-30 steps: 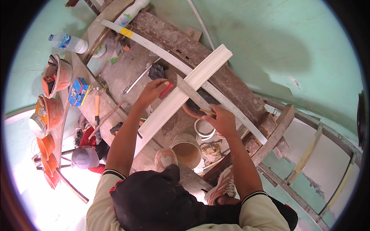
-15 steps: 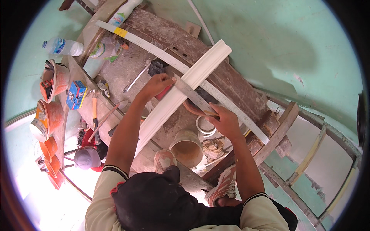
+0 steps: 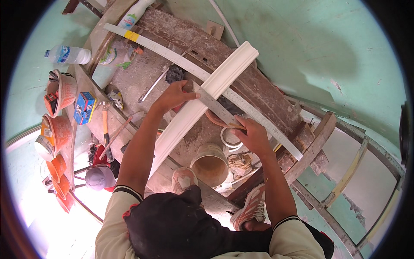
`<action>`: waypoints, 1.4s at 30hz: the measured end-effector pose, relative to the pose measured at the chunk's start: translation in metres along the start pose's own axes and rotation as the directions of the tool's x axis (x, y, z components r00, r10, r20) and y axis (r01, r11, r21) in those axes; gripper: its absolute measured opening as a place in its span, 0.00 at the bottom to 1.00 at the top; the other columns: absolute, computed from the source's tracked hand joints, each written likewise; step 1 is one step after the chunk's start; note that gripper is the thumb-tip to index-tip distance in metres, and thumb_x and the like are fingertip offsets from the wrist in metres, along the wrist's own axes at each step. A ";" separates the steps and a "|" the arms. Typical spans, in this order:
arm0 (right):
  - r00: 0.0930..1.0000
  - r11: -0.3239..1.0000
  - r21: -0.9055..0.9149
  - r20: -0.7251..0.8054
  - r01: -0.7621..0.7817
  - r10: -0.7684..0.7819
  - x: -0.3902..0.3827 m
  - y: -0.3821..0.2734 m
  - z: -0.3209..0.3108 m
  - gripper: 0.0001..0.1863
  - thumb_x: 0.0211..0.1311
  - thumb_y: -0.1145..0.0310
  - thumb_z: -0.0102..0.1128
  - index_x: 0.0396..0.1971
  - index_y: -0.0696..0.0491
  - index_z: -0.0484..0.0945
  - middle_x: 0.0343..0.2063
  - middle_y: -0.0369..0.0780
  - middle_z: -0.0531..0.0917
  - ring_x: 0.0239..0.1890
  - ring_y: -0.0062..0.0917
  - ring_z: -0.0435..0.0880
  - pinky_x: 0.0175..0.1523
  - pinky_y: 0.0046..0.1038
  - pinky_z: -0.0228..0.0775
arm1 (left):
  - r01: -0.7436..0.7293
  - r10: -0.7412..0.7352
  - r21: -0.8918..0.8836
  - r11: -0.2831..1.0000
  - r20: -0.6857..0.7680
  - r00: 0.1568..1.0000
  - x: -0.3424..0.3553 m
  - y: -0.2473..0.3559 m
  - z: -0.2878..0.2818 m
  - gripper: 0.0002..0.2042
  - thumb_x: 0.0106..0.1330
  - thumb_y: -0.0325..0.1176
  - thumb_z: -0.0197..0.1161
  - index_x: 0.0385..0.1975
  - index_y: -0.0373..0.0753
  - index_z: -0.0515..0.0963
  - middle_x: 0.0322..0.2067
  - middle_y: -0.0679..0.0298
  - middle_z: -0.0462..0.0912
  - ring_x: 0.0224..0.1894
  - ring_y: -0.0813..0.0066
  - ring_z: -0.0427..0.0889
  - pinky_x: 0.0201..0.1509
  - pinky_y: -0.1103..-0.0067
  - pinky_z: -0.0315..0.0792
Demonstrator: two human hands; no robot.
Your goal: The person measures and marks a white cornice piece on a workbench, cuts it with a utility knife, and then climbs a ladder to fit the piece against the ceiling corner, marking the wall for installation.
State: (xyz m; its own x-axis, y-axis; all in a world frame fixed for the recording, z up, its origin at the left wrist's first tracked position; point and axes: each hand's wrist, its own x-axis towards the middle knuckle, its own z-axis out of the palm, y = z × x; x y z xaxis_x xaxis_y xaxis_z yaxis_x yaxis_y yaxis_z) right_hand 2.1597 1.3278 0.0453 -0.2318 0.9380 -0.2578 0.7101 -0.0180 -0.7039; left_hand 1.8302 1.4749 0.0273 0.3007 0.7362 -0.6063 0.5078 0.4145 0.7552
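A long white grooved moulding (image 3: pixel 189 114) lies diagonally, its far end resting over a brown, dusty beam. Across it sits a flat grey metal blade (image 3: pixel 217 108), angled down to the right. My left hand (image 3: pixel 171 97) is closed at the blade's upper-left end, thumb by the moulding's left edge. My right hand (image 3: pixel 254 136) grips the lower-right end, where a brown part shows beside the fingers; its full shape is hidden. Just beyond the blade, a long pale straightedge (image 3: pixel 181 62) with a yellow band passes under the moulding.
A dirty bucket (image 3: pixel 210 164) stands below the moulding. To the left are a hammer (image 3: pixel 105 129), a blue box (image 3: pixel 85 108), a water bottle (image 3: pixel 69 55) and orange containers (image 3: pixel 60 95). A wooden plank (image 3: pixel 312 146) stands at right. Someone in a grey cap (image 3: pixel 100 178) is lower left.
The metal blade has shifted slightly down over the moulding. My left hand's thumb has come down a little; my right hand stays in almost the same place.
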 end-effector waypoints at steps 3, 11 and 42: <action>1.000 1.000 0.027 0.005 -0.014 0.014 0.000 0.000 -0.001 0.29 0.64 0.61 0.77 0.64 0.55 0.82 0.41 0.47 0.88 0.41 0.40 0.89 0.49 0.37 0.80 | 0.012 -0.012 0.008 1.000 -0.001 1.000 0.000 0.002 0.000 0.25 0.60 0.46 0.82 0.49 0.34 0.85 0.42 0.60 0.90 0.43 0.73 0.87 0.54 0.73 0.79; 0.981 0.985 0.163 -0.193 0.052 -0.019 0.003 0.003 0.002 0.22 0.70 0.55 0.72 0.55 0.55 0.86 0.39 0.44 0.85 0.37 0.39 0.86 0.43 0.39 0.77 | -0.016 0.016 0.019 1.000 0.000 1.000 -0.005 0.010 0.000 0.26 0.60 0.47 0.81 0.50 0.33 0.85 0.42 0.59 0.90 0.42 0.71 0.87 0.53 0.74 0.79; 0.985 0.855 0.507 -0.172 0.112 -0.027 0.113 -0.070 0.017 0.11 0.73 0.67 0.64 0.46 0.57 0.87 0.27 0.40 0.87 0.30 0.19 0.84 0.39 0.27 0.76 | -0.043 0.042 -0.034 0.999 -0.027 0.999 0.005 -0.007 0.005 0.24 0.62 0.40 0.79 0.52 0.30 0.83 0.36 0.59 0.90 0.35 0.72 0.88 0.38 0.73 0.81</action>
State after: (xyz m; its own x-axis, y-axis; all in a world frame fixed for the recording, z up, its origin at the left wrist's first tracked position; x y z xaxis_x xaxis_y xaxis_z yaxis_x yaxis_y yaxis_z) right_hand 2.0725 1.4291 0.0541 -0.1326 0.9838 -0.1209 0.2440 -0.0858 -0.9660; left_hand 1.8320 1.4729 0.0177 0.2996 0.7672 -0.5671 0.4671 0.4004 0.7884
